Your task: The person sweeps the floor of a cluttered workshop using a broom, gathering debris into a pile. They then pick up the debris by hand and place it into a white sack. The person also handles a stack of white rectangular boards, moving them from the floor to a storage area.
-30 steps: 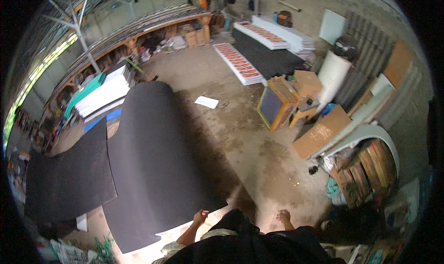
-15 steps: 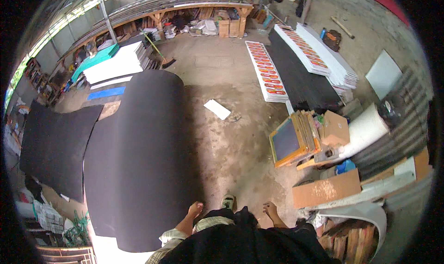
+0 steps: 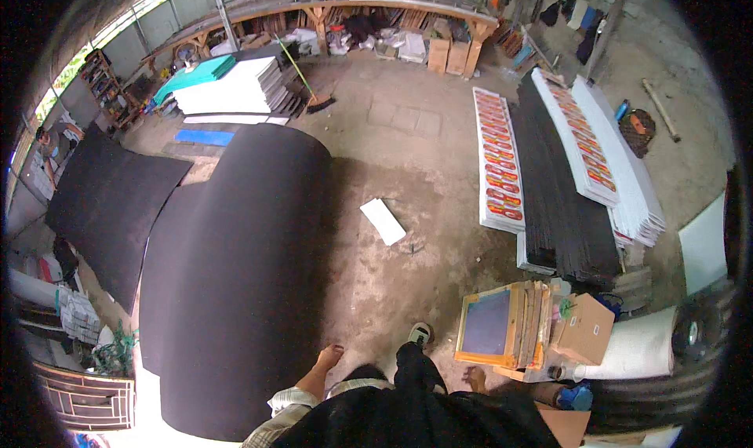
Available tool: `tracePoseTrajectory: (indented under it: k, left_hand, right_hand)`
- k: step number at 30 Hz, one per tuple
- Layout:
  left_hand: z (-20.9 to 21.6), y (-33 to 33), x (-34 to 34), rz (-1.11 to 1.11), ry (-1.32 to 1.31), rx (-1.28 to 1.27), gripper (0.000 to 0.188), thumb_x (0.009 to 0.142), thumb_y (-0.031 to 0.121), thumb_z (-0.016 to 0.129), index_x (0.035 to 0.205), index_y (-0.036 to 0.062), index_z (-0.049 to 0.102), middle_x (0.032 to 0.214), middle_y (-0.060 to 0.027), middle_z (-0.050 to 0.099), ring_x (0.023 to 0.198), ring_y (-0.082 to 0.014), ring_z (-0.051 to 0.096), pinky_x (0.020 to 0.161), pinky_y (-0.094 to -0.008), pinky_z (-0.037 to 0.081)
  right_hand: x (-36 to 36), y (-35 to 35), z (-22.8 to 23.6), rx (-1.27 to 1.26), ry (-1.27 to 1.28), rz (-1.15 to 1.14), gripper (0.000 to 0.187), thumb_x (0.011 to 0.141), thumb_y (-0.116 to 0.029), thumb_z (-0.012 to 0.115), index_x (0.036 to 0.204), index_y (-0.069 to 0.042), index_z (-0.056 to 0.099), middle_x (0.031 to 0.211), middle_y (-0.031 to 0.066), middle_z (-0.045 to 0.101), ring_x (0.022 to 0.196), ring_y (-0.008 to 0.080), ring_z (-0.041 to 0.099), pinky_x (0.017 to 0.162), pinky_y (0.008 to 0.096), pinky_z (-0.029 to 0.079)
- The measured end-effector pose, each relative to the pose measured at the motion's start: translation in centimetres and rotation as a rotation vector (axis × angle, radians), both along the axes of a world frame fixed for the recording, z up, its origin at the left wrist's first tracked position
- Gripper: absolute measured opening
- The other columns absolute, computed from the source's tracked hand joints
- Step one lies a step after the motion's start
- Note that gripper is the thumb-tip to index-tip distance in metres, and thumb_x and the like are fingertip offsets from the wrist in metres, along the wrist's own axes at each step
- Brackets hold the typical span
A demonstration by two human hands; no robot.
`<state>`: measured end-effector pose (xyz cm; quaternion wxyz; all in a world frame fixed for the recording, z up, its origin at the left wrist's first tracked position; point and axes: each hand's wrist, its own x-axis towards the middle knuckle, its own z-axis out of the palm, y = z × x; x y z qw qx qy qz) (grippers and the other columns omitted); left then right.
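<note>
My left hand [image 3: 329, 358] hangs beside the long edge of a big curved black sheet [image 3: 251, 260]. It holds nothing, and its fingers are loosely bent and apart. Below a stack of wood-framed screens [image 3: 490, 325] hangs my right hand [image 3: 474, 378], also holding nothing, fingers loose. One foot in a sandal [image 3: 420, 335] is forward on the concrete floor. A white rectangular sheet [image 3: 383, 221] lies on the floor ahead of me.
Right: long printed strips [image 3: 500, 162], black strips [image 3: 553, 197], white strips [image 3: 627, 173], a cardboard box [image 3: 582, 328] and a white roll [image 3: 635, 342]. Far left: white sheets [image 3: 231, 87] and a broom [image 3: 318, 101]. A long wooden rack [image 3: 353, 9] spans the back. Another black sheet [image 3: 110, 205] lies left.
I have stepped forward and my view has turned left, so things on the right sit further right. My right hand is now close to the framed screens. Both hands remain without anything held.
</note>
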<state>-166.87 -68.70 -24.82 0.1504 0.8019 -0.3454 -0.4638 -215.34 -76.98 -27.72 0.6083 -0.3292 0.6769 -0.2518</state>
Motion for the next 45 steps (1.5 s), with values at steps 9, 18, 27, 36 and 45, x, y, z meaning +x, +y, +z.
tracePoseTrajectory:
  k: [9, 18, 27, 36, 45]
  left_hand:
    - [0.9, -10.7, -4.6, 0.393, 0.079, -0.187, 0.024, 0.073, 0.021, 0.052, 0.093, 0.0089, 0.055, 0.077, -0.0104, 0.059, 0.072, -0.021, 0.058, 0.065, -0.0307, 0.044]
    - [-8.9, -28.7, -1.8, 0.382, 0.104, -0.062, 0.025, 0.073, 0.023, 0.049, 0.092, 0.0083, 0.054, 0.084, -0.0178, 0.056, 0.081, -0.0328, 0.053, 0.069, -0.0383, 0.042]
    - [-19.6, -50.0, 4.1, 0.373, 0.011, -0.193, 0.021, 0.074, 0.016, 0.05, 0.093, 0.0063, 0.052, 0.089, -0.0146, 0.054, 0.082, -0.0286, 0.053, 0.071, -0.036, 0.042]
    - [-38.1, -57.5, 1.0, 0.523, 0.006, -0.149, 0.043, 0.073, 0.02, 0.055, 0.11, 0.0049, 0.038, 0.106, -0.0161, 0.04, 0.096, -0.029, 0.043, 0.082, -0.0379, 0.036]
    - [-49.1, -63.4, 1.5, 0.871, 0.11, -0.219, 0.048, 0.073, 0.024, 0.055, 0.11, -0.0003, 0.034, 0.101, -0.0186, 0.038, 0.096, -0.0314, 0.039, 0.083, -0.0386, 0.033]
  right_hand:
    - [5.2, -30.9, 4.5, -0.082, 0.608, 0.731, 0.018, 0.078, -0.016, 0.045, 0.088, -0.001, 0.053, 0.072, 0.0109, 0.056, 0.055, 0.0158, 0.054, 0.049, 0.0279, 0.046]
    - [19.3, -52.5, -2.4, -0.346, 0.462, 0.948, 0.01, 0.079, -0.009, 0.046, 0.085, -0.003, 0.052, 0.068, 0.0067, 0.055, 0.053, 0.0123, 0.052, 0.048, 0.0257, 0.043]
    - [30.6, -68.1, -15.5, -0.279, 0.471, 1.119, 0.014, 0.079, -0.01, 0.045, 0.089, -0.003, 0.052, 0.072, 0.0107, 0.056, 0.062, 0.0192, 0.055, 0.057, 0.0291, 0.043]
    - [39.0, -68.9, -33.8, -0.224, 0.432, 1.248, 0.039, 0.073, -0.013, 0.05, 0.109, -0.001, 0.04, 0.104, 0.0191, 0.047, 0.097, 0.0313, 0.045, 0.082, 0.0386, 0.035]
    - [43.8, -65.9, -44.5, -0.471, 0.38, 0.99, 0.062, 0.071, -0.012, 0.051, 0.12, 0.007, 0.018, 0.116, 0.0273, 0.031, 0.109, 0.0383, 0.029, 0.092, 0.0409, 0.023]
